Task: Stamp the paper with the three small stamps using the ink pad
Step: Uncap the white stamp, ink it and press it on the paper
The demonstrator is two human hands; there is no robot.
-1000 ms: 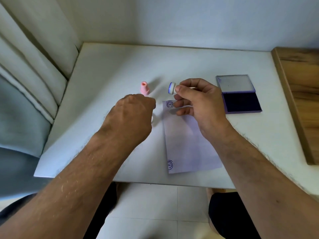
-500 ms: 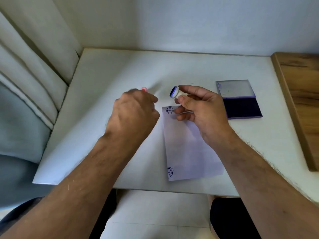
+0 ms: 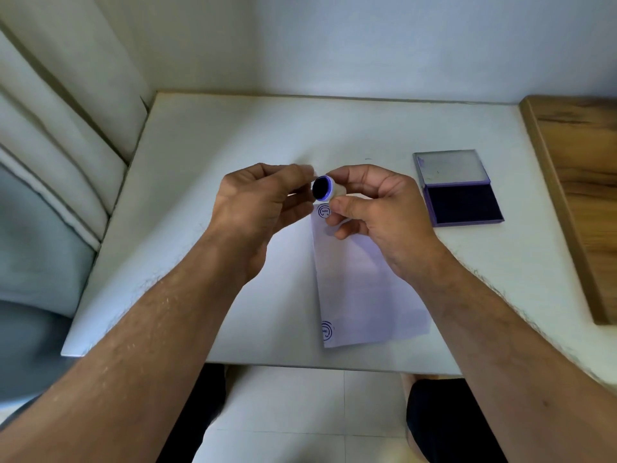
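Head view, centre of the frame: right hand [image 3: 384, 208] fingers [image 3: 349, 206] pinched around a small white stamp [image 3: 325, 188], held above the table with its dark inked face, ringed in violet, turned toward the left of the frame. Left hand [image 3: 257, 205] just beside it, fingers [image 3: 300, 175] curled and closed near the stamp's face; whether touching it or gripping something else, cannot tell. Directly below the stamp, the top left corner of a white paper [image 3: 364, 279], bearing one round blue print [image 3: 324, 212]; a second print [image 3: 327, 330] at the paper's lower left corner. Paper flat on the white table [image 3: 207, 155], reaching toward the near edge. To the right of the hands, well apart from them, an open ink pad [image 3: 462, 205], lid tipped back, dark pad exposed. At the far right, a wooden surface [image 3: 581, 182]. Upper left, pale curtains [image 3: 60, 121].
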